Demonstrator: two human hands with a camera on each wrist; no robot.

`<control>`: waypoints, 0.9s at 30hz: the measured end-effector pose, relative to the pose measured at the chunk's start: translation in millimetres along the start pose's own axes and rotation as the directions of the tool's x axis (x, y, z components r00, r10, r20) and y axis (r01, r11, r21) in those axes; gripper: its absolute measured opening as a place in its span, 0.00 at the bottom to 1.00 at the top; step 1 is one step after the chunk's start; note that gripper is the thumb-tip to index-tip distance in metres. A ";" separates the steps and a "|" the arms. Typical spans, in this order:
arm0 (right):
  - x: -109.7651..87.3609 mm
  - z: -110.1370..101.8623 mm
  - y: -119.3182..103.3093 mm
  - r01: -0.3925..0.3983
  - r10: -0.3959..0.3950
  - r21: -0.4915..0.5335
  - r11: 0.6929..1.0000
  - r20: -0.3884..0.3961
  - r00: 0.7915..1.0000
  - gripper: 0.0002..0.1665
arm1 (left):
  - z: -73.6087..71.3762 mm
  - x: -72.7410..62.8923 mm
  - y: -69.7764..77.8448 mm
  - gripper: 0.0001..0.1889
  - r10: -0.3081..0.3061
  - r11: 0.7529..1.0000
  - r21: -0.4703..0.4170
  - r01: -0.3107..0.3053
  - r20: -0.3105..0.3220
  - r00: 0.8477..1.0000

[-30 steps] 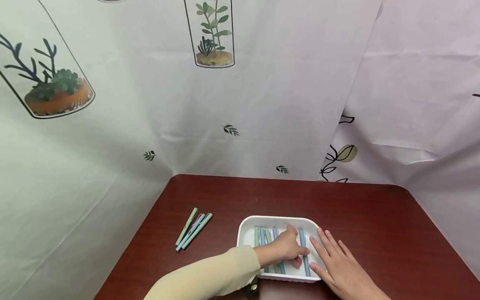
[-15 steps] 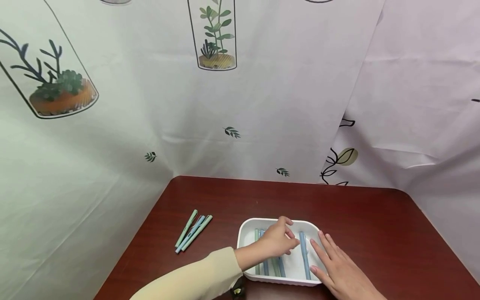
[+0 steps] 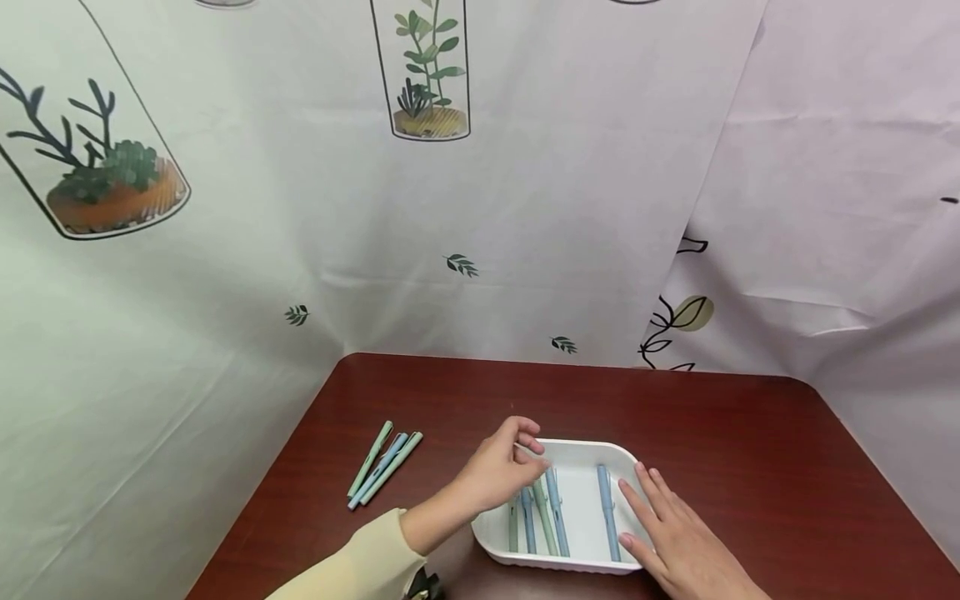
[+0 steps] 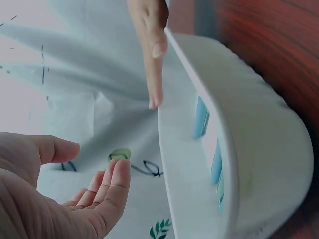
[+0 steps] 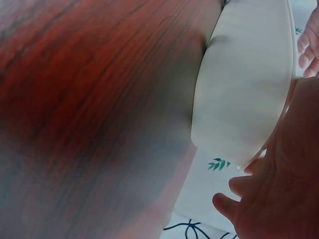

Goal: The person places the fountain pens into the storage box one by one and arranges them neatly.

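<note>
A white tray (image 3: 585, 567) stands near the front of the table with several pens in it. Green and blue pens lie side by side at its left, and one blue pen (image 3: 608, 512) lies apart toward the right. Above the tray's left rim hovers my left hand (image 3: 501, 467), fingers loosely bent, holding nothing; the left wrist view shows a gap between its thumb and fingers (image 4: 112, 191). My right hand (image 3: 686, 537) rests against the tray's right rim with its fingers straight and spread.
Outside the tray to the left, two green pens (image 3: 392, 468) and a blue pen (image 3: 377, 472) lie close together on the dark red table (image 3: 750, 450). A patterned white cloth (image 3: 525, 208) hangs behind the table and along its sides.
My left hand has lifted out of the tray and moved left to above its left rim, uncovering the pens inside. The right hand has stayed at the right rim.
</note>
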State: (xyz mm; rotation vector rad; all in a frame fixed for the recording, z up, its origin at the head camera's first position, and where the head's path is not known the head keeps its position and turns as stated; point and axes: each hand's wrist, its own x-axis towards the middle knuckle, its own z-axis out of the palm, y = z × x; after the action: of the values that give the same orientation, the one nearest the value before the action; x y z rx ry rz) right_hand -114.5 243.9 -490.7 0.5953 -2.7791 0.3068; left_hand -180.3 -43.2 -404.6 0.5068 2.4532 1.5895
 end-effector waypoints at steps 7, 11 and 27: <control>0.3 -0.4 -0.3 0.008 -0.008 -0.007 1.000 0.003 1.000 0.42 | -22.3 -14.2 -5.8 0.22 -0.008 0.998 0.057 0.011 -0.048 0.999; 0.5 -1.4 -0.8 -0.011 0.011 0.001 1.000 0.025 1.000 0.42 | -32.2 -20.2 -10.1 0.23 -0.005 0.997 0.073 0.009 -0.058 0.998; 0.6 -1.5 -0.9 -0.020 0.020 -0.003 1.000 0.021 1.000 0.42 | -70.8 -37.5 -38.9 0.24 -0.048 0.992 0.106 0.069 -0.187 0.981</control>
State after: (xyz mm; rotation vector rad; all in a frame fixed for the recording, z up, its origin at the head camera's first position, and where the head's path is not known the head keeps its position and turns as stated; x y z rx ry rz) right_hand -114.4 243.3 -489.0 0.5742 -2.8063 0.3029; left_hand -175.9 -131.9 -412.0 0.3122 2.6780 1.5459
